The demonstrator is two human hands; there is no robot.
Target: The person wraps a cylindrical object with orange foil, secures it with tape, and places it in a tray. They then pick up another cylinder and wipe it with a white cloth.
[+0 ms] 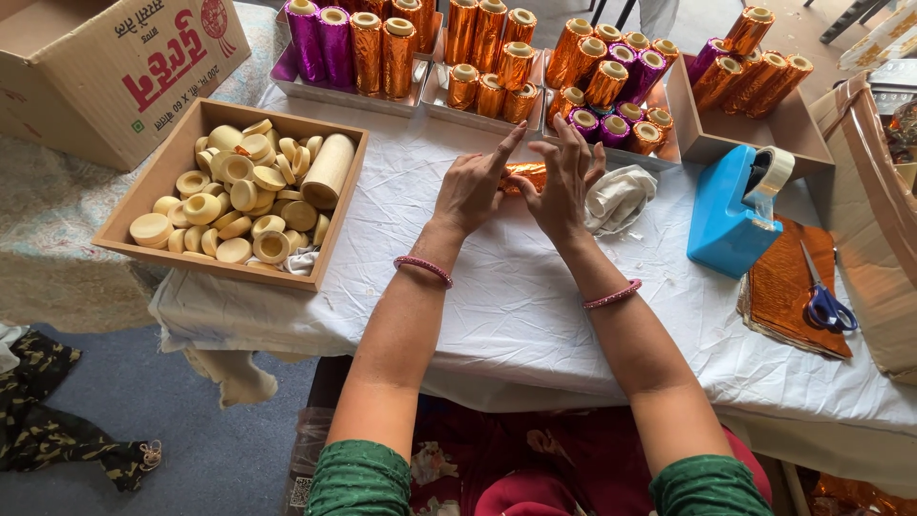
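From my remote seat I log the white cloth-covered table (497, 296) first, since it carries everything. The big brown cardboard carton (105, 67) sits at far left, partly off the cloth; I cannot see inside it. Next, the shallow wooden tray (143, 205) holds a heap of pale cream round caps (234, 205) and one bare cream cylinder (328, 170) lying on its side. Along the far edge, flat trays (420, 96) stand packed with upright foil-wrapped rolls, orange (487, 38) and purple (320, 43) together; a wooden box (764, 129) at right holds more of them leaning. A blue tape dispenser (731, 215) stands near it, with a stack of orange foil sheets (788, 291) and blue-handled scissors (826, 308) on top. A crumpled white rag (619, 196) lies just beside the right hand. Smallest: the orange foil-wrapped cylinder (525, 175), lying on the cloth between both hands. The left hand (470, 191) presses it with the palm side, fingers stretched out, forefinger lifted; the right hand (564, 186) lies spread over its other end, not closed round it. I judge it light and stiff at the core, with a thin, slippery, crease-prone skin that tears easily; best taken by the ends, or cupped lightly round the middle.
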